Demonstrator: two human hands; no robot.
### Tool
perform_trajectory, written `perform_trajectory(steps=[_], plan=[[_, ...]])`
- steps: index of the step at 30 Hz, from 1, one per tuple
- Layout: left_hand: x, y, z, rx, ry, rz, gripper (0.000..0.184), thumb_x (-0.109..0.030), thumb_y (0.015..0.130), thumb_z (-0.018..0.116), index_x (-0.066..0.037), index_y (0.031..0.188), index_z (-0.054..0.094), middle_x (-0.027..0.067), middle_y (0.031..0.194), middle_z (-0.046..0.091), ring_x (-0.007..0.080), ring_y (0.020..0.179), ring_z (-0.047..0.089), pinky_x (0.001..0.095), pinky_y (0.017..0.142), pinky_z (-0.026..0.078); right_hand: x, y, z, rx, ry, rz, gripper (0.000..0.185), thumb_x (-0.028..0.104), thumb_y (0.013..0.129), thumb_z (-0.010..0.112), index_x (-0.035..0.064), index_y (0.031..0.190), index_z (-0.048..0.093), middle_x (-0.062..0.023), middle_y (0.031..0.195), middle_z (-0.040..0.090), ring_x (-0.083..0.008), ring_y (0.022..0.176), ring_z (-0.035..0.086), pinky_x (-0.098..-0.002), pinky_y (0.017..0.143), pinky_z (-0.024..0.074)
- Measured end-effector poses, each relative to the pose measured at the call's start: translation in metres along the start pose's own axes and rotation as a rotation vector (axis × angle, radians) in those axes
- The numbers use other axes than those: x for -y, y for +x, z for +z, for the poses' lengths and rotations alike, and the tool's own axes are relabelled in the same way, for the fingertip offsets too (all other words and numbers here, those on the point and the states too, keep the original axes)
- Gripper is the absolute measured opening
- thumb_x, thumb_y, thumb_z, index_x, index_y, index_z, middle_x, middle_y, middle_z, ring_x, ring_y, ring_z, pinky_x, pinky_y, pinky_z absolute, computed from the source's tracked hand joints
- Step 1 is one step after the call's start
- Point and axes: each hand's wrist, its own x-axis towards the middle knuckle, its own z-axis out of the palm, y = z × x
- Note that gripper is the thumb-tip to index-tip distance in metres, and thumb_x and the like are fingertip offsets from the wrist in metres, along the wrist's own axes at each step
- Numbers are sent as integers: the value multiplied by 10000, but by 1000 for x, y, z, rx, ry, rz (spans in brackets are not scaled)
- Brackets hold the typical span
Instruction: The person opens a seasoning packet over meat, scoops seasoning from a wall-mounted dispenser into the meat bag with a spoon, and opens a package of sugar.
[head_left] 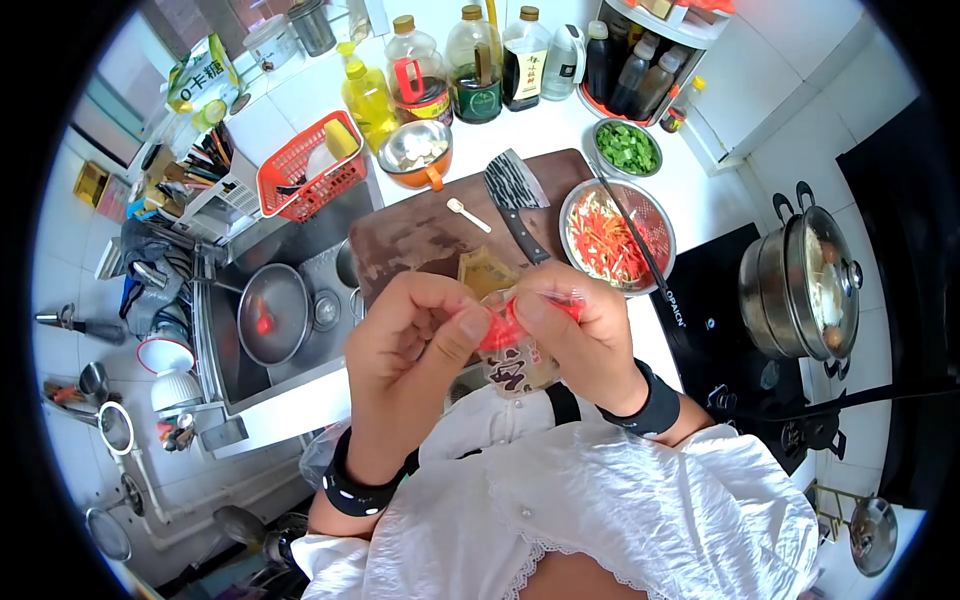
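Both hands pinch a packet's red top

The left fingers (455,338) and right fingers (546,326) grasp a clear packet (512,368) by its red edge, thumbs side by side, in front of the person's white top (500,425). The packet hangs below the thumbs, dark writing showing. The step in hand looks like working at this edge, perhaps to part or fold it; whether it is open cannot be told. The next move seems to call for a firm pinch on both sides, with the packet's mouth kept level so nothing spills.

Just beyond the fingers lies a wet brown chopping board (400,245) on the white bench (692,185), with a small spoon (468,215) and a cleaver (516,182). Beyond them to the right, a colander (660,212) holds shredded vegetables (608,240), with a bowl of chopped greens (625,148) behind. Left of the fingers, a pan (275,335) sits in the sink (322,265); well to the right, a lidded pot (772,300) stands on a black stove (715,325). Bottles (475,70) line the far side.
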Motion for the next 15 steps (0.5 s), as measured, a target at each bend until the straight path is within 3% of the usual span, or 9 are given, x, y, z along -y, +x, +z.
perform_trajectory(steps=[7, 10, 15], plan=[[8, 2, 4, -89, -197, -112, 81, -82, 887, 521, -24, 943, 526, 30, 863, 576, 59, 737, 505, 194, 667, 405, 3, 0, 0, -44, 57, 102, 90, 69, 866, 542, -10, 886, 579, -29, 705, 544, -63, 630, 505, -206, 566, 402], [18, 2, 6, -143, -397, -198, 160, -87, 873, 533, -17, 1016, 517, 46, 941, 580, 79, 823, 532, 219, 739, 420, -9, -1, 1, -78, 28, 63, 112, 93, 879, 536, -9, 901, 577, -15, 718, 547, -52, 638, 502, -204, 567, 404], [38, -3, 5, -90, -420, -259, 304, -87, 831, 572, 2, 1108, 484, 64, 1051, 564, 109, 951, 530, 245, 837, 409, -19, -1, 5, -130, 69, 114, 141, 128, 900, 517, 1, 912, 577, 2, 759, 556, -31, 665, 488, -195, 576, 401]])
